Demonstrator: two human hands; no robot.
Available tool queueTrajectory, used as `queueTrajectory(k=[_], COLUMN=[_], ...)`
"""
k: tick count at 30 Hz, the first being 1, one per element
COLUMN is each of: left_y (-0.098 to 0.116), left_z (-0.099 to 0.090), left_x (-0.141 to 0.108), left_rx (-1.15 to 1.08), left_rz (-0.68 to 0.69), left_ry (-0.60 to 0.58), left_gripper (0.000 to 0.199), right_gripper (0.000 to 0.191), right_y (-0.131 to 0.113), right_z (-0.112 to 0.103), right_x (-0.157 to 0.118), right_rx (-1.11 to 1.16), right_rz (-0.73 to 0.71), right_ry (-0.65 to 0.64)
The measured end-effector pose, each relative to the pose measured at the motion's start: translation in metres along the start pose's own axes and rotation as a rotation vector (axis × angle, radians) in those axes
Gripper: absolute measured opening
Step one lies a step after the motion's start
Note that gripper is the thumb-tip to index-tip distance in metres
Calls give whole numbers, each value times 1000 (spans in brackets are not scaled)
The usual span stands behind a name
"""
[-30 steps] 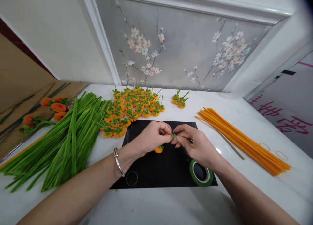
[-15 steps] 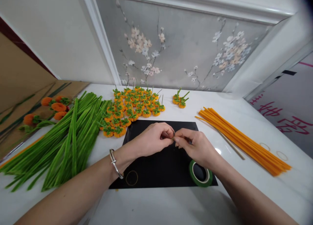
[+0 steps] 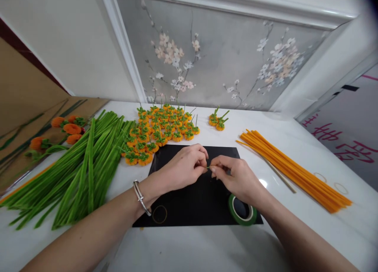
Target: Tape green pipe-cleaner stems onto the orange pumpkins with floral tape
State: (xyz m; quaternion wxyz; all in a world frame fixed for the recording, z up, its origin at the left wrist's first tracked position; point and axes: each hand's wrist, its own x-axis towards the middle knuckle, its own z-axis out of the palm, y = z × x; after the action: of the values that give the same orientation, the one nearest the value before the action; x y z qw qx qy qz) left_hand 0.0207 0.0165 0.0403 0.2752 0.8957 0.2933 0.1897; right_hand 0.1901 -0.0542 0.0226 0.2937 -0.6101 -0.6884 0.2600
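Above the black mat [image 3: 191, 205], my left hand [image 3: 184, 165] and my right hand [image 3: 233, 173] are nearly fingertip to fingertip. Each is closed in a pinch, with a tiny bit of a thin green strand [image 3: 208, 168] showing between them. Most of that strand is hidden by the fingers, so its kind is unclear. Below my right wrist, a roll of green tape [image 3: 231, 213] lies on the mat's right corner. A rubber band [image 3: 160, 214] lies near the mat's left front, by my braceleted left wrist.
Green pipe cleaners [image 3: 88, 165] are heaped on the left, beside finished orange flowers [image 3: 71, 129]. Behind the mat stand several small orange-and-green pieces [image 3: 168, 126], with a few more [image 3: 220, 125] apart. Orange pipe cleaners [image 3: 292, 169] lie at right. A painted panel [image 3: 221, 47] rises behind.
My left fingertips have drawn slightly left, away from my right ones, and a short bit of green strand now shows in the gap. My right hand has hardly moved.
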Motion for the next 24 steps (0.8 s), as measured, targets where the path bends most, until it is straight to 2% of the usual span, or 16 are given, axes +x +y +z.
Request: queueTrajectory(k=[3,5,8,11,15,17,20,24], left_y=[1,1,-1,-5,-6,-5,-5,-10], left_z=[1,1,1,2,7,8,7,3], left_x=[0,1,3,5,7,7,6,4], left_rx=[-27,-129,-316,-440,-605,-673,-788,-976], left_rz=[-6,-62,-180,-236,-218,-252,-409,-605], left_ry=[-15,-60,-163,-213,-209,-215,-169,-109], left_gripper=[13,6,17,16,18,17,13,22], right_gripper=[14,16,19,20,4,6,13,15], right_y=[0,-1,-3,-2,2,5,11,24], right_z=[0,-1,-3,-3,-5,-10,-26,-46], right_x=[0,-1,0,0,2,5,9,10], right_rx=[5,-2,-38,-80,-43,3,-11,-252], right_rz=[-35,-78,-135,-138,-33,-6,22,114], right_ry=[11,19,15,13,73,103,155,221])
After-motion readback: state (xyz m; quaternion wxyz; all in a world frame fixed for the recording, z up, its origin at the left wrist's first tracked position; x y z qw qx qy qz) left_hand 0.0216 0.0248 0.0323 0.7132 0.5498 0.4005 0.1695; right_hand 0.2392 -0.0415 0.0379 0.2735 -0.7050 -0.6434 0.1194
